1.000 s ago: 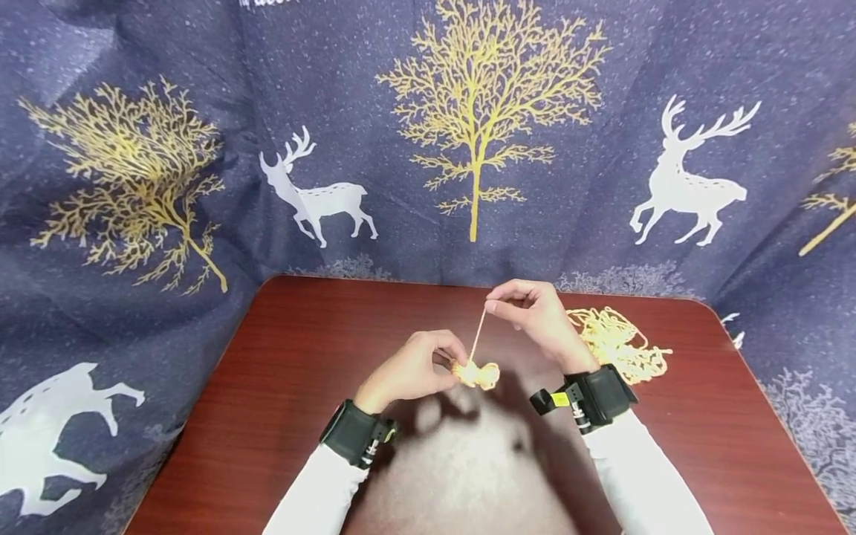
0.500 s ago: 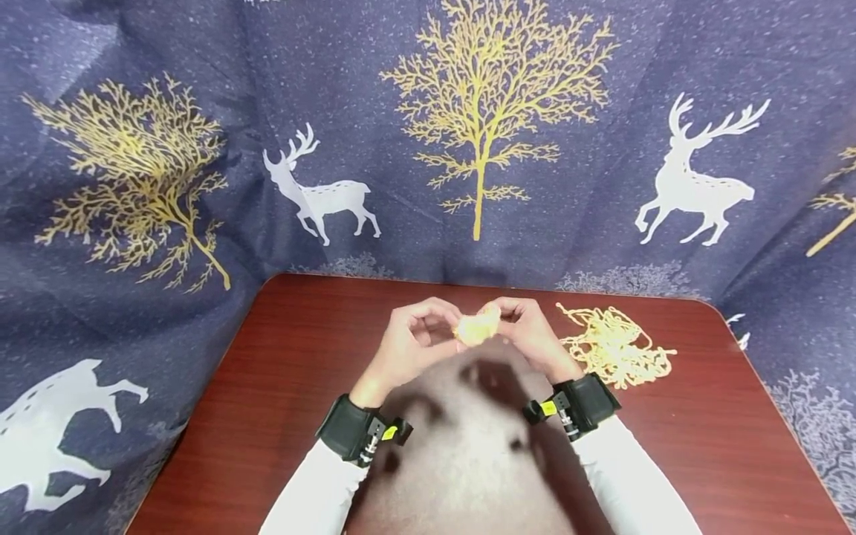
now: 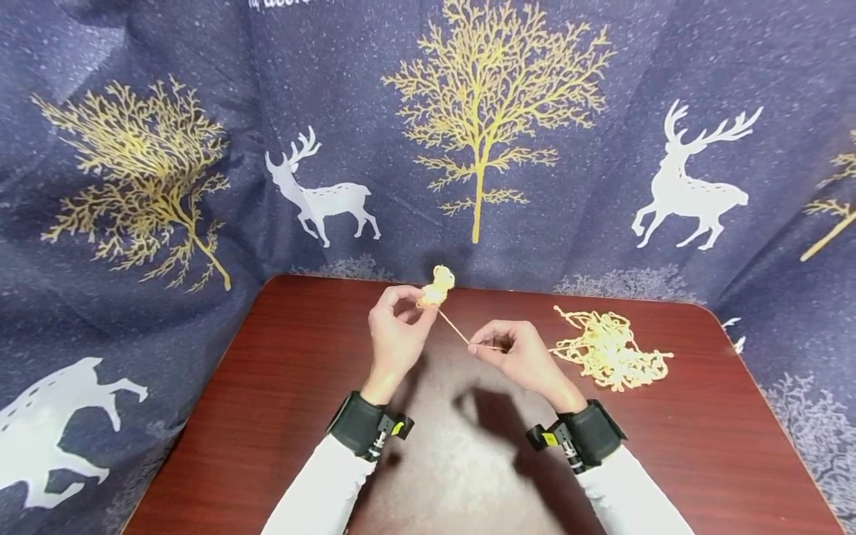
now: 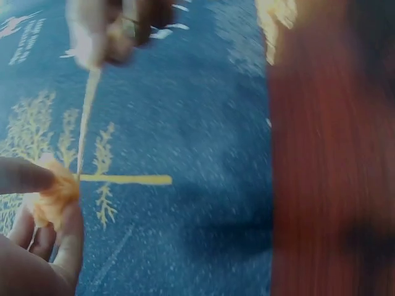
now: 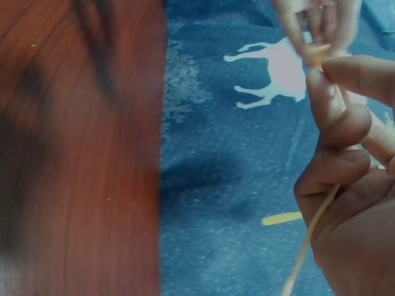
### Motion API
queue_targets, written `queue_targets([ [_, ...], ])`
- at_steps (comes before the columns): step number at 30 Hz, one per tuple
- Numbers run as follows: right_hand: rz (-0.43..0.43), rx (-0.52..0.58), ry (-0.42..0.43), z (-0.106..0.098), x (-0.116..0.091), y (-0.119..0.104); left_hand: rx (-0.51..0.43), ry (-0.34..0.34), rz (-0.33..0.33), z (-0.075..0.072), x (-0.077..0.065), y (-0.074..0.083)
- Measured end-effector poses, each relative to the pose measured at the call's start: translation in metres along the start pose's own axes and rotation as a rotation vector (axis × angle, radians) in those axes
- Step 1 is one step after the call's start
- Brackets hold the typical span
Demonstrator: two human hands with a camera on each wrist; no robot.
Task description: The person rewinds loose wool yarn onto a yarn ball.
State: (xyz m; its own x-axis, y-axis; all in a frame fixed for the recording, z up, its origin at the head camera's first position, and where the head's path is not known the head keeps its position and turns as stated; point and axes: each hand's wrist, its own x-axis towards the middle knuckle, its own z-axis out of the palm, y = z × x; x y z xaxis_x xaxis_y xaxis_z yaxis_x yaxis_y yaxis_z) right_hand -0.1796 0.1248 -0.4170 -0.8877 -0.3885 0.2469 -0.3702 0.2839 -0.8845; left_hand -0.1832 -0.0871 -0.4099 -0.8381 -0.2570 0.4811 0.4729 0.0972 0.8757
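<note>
A small bundle of yellow yarn [image 3: 438,287] is pinched between the thumb and fingers of my left hand [image 3: 398,327], held up over the far part of the table. From the bundle a taut strand [image 3: 455,327] runs down to my right hand [image 3: 511,357], which grips it between thumb and curled fingers. In the left wrist view the bundle [image 4: 58,194] shows as a wound clump with the strand leaving its side. The right wrist view shows the strand [image 5: 308,237] passing through the right palm and hanging out below.
A loose, tangled heap of the same yarn [image 3: 611,349] lies on the table's right side, with a strand leading toward the right hand. The reddish-brown table [image 3: 301,357] ends at a dark blue curtain [image 3: 414,148] with deer and tree prints.
The hands came together at the bundle, then parted. My left hand has risen with the bundle up and to the left; my right hand has ended lower, drawing the strand down.
</note>
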Motion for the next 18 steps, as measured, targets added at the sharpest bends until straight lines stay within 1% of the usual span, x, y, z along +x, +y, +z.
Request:
queue_targets([
  [1,-0.004,-0.008,-0.001,-0.001,-0.001,-0.002,0.076,-0.014,0.035,-0.001,-0.001,-0.002],
  [3,-0.022,-0.023,-0.004,-0.004,-0.002,-0.005,0.214,-0.072,0.106,-0.002,-0.003,-0.007],
  [6,-0.055,-0.03,-0.004,-0.009,-0.002,-0.01,0.407,-0.204,0.175,-0.004,-0.008,-0.011],
  [8,-0.072,-0.016,-0.005,-0.013,-0.001,-0.013,0.506,-0.314,0.179,-0.005,-0.011,-0.013],
  [10,-0.079,0.015,-0.007,-0.016,0.002,-0.016,0.582,-0.429,0.155,-0.005,-0.013,-0.013],
  [13,-0.077,0.07,-0.013,-0.021,0.007,-0.018,0.621,-0.595,0.114,-0.005,-0.016,-0.012],
  [15,-0.064,0.089,-0.007,-0.025,0.011,-0.019,0.607,-0.698,0.092,-0.004,-0.017,-0.01],
  [18,-0.034,0.113,0.03,-0.032,0.018,-0.018,0.566,-0.816,0.061,-0.005,-0.019,-0.008],
])
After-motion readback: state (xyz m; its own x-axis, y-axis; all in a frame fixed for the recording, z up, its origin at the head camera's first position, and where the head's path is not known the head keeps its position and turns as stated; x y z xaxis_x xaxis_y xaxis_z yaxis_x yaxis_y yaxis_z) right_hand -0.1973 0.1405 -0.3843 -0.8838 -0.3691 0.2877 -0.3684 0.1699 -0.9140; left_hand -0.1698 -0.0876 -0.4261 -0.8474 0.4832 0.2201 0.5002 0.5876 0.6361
